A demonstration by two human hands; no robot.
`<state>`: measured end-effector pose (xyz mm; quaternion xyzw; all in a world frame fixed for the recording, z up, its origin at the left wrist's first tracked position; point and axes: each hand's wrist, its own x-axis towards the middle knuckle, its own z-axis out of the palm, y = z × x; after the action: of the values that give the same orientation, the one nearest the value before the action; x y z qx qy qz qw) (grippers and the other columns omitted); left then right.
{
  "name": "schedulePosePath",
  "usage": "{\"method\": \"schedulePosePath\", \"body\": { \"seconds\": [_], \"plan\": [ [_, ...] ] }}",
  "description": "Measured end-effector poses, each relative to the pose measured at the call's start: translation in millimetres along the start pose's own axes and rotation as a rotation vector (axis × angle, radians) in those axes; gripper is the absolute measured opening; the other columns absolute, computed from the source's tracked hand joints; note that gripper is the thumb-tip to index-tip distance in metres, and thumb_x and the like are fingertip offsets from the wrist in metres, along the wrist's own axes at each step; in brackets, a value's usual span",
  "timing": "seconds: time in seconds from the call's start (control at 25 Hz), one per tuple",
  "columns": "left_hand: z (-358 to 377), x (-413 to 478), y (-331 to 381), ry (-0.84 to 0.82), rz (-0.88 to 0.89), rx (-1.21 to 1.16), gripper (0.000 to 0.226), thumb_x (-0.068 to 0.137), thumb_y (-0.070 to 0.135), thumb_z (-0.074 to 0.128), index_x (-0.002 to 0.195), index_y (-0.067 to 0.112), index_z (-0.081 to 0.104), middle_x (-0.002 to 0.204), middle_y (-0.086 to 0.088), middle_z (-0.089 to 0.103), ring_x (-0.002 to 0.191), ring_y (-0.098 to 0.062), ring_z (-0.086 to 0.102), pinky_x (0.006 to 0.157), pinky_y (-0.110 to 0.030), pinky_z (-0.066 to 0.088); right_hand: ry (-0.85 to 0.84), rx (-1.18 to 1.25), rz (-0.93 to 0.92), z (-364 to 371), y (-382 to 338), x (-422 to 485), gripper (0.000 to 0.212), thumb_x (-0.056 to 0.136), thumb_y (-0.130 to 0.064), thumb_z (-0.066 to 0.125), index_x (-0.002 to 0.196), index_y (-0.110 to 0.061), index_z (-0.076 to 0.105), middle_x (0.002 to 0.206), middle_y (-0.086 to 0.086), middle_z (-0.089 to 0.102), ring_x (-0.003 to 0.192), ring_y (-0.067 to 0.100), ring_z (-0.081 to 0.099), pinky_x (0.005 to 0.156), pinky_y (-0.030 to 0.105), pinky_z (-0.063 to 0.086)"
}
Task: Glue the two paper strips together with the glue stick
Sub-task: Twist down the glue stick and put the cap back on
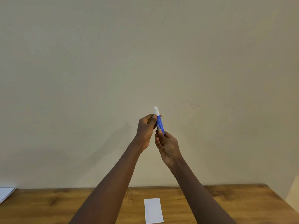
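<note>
High above the counter (234,206), against the wall (97,62), the glue stick (160,124) stands nearly upright. The left hand (145,130) has its fingers curled round the upper barrel under the white tip (155,109), and the right hand (168,146) pinches the base. The stick seems to be being readied; whether by uncapping or twisting I cannot tell. Next it must come down to the paper strip (153,210) lying flat between the forearms; only one shows. Bare wood lies either side, and a white stack (6,194) sits at the left edge.
</note>
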<state>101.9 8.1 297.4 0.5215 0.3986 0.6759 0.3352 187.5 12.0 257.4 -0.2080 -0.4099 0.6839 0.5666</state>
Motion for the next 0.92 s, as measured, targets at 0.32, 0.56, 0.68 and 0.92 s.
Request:
{"method": "schedulePosePath", "body": {
  "seconds": [0.32, 0.56, 0.68, 0.92],
  "plan": [
    [-1, 1, 5, -0.030, 0.011, -0.125, 0.019, 0.094, 0.013, 0.037, 0.098, 0.007, 0.055, 0.103, -0.005, 0.058, 0.082, -0.011, 0.058, 0.074, -0.013, 0.052, 0.050, 0.169, 0.187, 4, -13, -2, 0.037, 0.089, -0.037, 0.046, 0.083, -0.003, 0.059, 0.044, -0.001, 0.059, 0.033, 0.006, 0.048, 0.038, 0.012, 0.044],
    [0, 2, 8, -0.006, -0.007, -0.138, 0.020, 0.095, 0.014, 0.037, 0.096, 0.008, 0.056, 0.107, -0.008, 0.058, 0.081, -0.009, 0.058, 0.073, -0.015, 0.052, 0.030, 0.155, 0.063, 0, -10, -5, 0.039, 0.088, -0.038, 0.047, 0.089, -0.003, 0.064, 0.070, 0.010, 0.069, 0.056, 0.012, 0.067, 0.050, 0.019, 0.055],
    [3, 2, 7, -0.003, -0.008, -0.151, 0.022, 0.095, 0.014, 0.037, 0.100, 0.006, 0.056, 0.105, -0.009, 0.058, 0.081, -0.009, 0.058, 0.071, -0.012, 0.052, 0.052, 0.084, 0.204, -1, -19, -3, 0.057, 0.085, -0.054, 0.040, 0.078, -0.001, 0.063, 0.046, 0.001, 0.061, 0.035, 0.007, 0.052, 0.037, 0.014, 0.046],
    [8, 4, 6, 0.003, -0.005, -0.115, 0.030, 0.095, 0.015, 0.035, 0.115, 0.001, 0.053, 0.104, -0.002, 0.058, 0.080, -0.009, 0.059, 0.087, -0.027, 0.048, 0.090, 0.226, 0.003, -1, -14, -3, 0.015, 0.077, -0.016, 0.062, 0.086, -0.004, 0.065, 0.070, 0.009, 0.068, 0.054, 0.012, 0.067, 0.052, 0.017, 0.056]
  ]
}}
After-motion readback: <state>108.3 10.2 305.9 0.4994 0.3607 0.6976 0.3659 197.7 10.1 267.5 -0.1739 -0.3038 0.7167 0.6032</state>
